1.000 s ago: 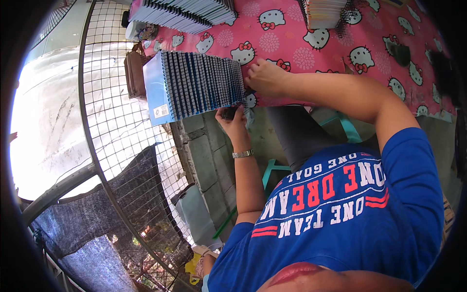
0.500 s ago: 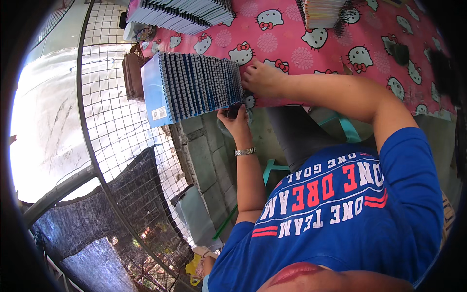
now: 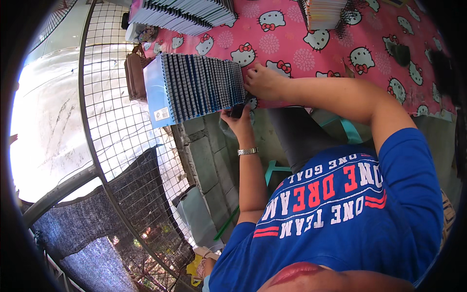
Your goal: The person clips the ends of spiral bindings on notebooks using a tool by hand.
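Observation:
A row of spiral-bound notebooks (image 3: 202, 85) stands packed together on the table, dark coils facing up and a pale blue cover at the left end. My left hand (image 3: 238, 125), with a metal-banded watch on its wrist, is at the near right corner of the row. Its thumb and fingers close around a small black object (image 3: 237, 111) whose kind I cannot make out. Against the right end of the row is my right hand (image 3: 266, 83), its fingers curled in and pressed together. Whatever those fingers may hold is hidden.
A pink cartoon-patterned cloth (image 3: 301, 53) covers the table. More spiral-bound books stand in a far-left stack (image 3: 187, 19) and a far-right stack (image 3: 321, 13). A brown bag (image 3: 135, 73) sits left of the notebooks, by the wire grid (image 3: 109, 92). A dark green object (image 3: 401, 55) lies at right.
The view has shifted slightly, moving the scene a little right. Both hands keep nearly the same places at the notebook row, and the black object stays in my left hand.

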`<state>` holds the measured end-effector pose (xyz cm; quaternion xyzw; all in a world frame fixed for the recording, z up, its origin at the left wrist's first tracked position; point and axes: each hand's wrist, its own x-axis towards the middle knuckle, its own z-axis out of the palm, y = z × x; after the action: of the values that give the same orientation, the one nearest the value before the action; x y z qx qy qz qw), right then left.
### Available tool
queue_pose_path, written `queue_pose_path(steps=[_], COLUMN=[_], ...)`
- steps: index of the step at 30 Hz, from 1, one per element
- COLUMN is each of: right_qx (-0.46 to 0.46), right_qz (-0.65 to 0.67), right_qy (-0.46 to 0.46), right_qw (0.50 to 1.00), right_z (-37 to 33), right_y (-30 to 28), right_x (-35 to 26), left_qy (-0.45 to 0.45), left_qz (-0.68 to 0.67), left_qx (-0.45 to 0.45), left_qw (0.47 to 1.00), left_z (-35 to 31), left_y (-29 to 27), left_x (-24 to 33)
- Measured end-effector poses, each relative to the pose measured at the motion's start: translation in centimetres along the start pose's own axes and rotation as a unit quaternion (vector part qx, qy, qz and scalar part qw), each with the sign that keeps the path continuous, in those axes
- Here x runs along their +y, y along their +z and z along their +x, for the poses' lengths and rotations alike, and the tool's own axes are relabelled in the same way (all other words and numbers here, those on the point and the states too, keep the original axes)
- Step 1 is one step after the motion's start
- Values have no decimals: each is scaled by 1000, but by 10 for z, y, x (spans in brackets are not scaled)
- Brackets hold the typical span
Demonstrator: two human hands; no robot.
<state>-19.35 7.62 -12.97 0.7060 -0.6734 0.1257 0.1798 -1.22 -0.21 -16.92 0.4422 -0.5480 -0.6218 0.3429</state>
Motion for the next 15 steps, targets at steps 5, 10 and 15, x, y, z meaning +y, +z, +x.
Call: queue_pose_path(steps=[5,10,15], right_qx=[-232,-257,-169], right_qz=[96,63,-61], right_qy=[52,36,-19], right_qw=[967,964,984], right_z=[7,3,6], right_y=[-4,-8,-10], right_x=[-3,1,-4], left_qy=[8,-8,40], left_qz=[21,26,59], left_qx=[-5,-2,4], left_qw=[1000,1000,997], left_z=[-1,-2,4], left_y=[7,9,-2], left_x=[0,2,-15])
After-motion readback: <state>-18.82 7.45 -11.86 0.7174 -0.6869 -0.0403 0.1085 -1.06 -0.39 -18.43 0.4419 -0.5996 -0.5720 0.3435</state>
